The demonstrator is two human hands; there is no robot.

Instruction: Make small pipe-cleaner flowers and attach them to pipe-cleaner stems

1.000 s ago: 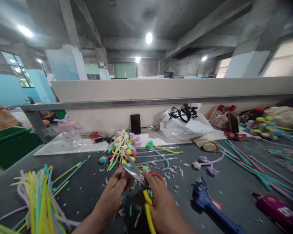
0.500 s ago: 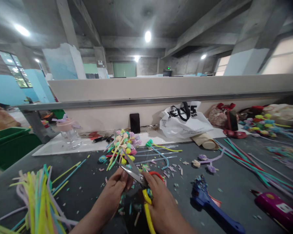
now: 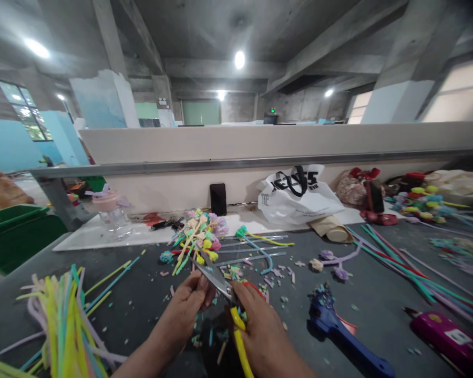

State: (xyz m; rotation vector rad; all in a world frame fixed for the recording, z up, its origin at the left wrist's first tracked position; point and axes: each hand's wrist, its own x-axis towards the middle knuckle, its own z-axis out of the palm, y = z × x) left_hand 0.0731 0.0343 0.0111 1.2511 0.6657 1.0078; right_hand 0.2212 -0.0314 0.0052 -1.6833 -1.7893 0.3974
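My right hand [image 3: 256, 323] is closed around a pair of scissors [image 3: 219, 283] with red and yellow on the handles. The blades point up and to the left, slightly apart. My left hand [image 3: 189, 302] is pinched just beside the blades; whatever its fingertips hold is hidden. Beyond the blade tips lies a bunch of small fuzzy pipe-cleaner flowers [image 3: 199, 231] in several colours. Small cut fuzzy scraps [image 3: 278, 272] are scattered around both hands on the dark table.
Loose pipe cleaners [image 3: 65, 320] are piled at left. At right lie a blue-handled tool [image 3: 347, 336], a magenta tool [image 3: 443, 331] and a purple fuzzy stem [image 3: 349, 257]. A phone [image 3: 218, 199], white bag [image 3: 299, 194] and clear bottle [image 3: 112, 215] stand along the back.
The scissor blades look slightly closer together and a little shifted beside my left fingertips. Both hands keep nearly the same place; nothing else has visibly moved.
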